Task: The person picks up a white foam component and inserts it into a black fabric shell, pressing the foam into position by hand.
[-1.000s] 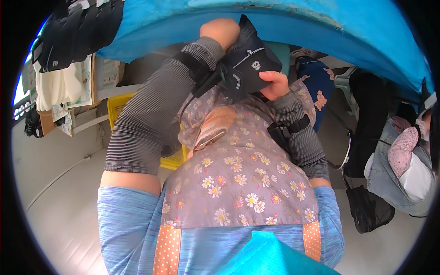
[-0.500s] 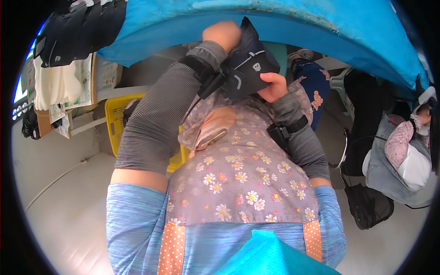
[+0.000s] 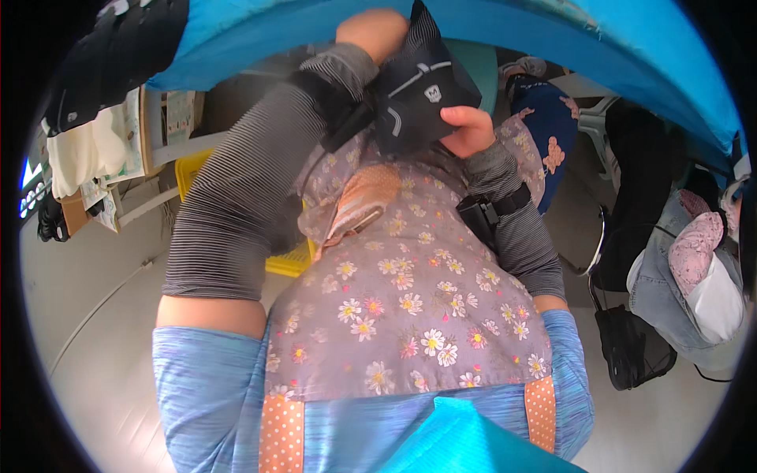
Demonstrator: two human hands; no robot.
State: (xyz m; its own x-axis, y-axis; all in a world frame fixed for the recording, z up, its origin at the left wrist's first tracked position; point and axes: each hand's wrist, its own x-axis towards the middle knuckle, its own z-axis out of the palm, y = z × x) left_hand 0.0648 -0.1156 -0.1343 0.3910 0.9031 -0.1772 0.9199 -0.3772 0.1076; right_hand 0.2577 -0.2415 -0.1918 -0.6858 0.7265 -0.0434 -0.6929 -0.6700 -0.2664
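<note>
A black sock (image 3: 426, 98) with a ribbed top, a pale shield emblem and light grey lines is held up in front of my apron. My left hand (image 3: 377, 35) grips it at its upper left; the back of the hand shows, and the fingers are hidden behind the fabric. At the sock's lower right, my right hand (image 3: 468, 130) pinches it, thumb lying on the front and fingers behind. Both forearms wear grey striped sleeves with black strapped devices.
A blue cloth-covered table edge (image 3: 505, 24) curves above my hands. More black socks (image 3: 118, 63) and white socks (image 3: 87, 154) lie at far left. Beside my left arm is a yellow basket (image 3: 292, 260). A person in jeans (image 3: 670, 268) sits at right, near a black bag (image 3: 631, 343).
The view has shifted slightly, and my left arm and hand appear a little further left and up. Both hands keep hold of the black sock.
</note>
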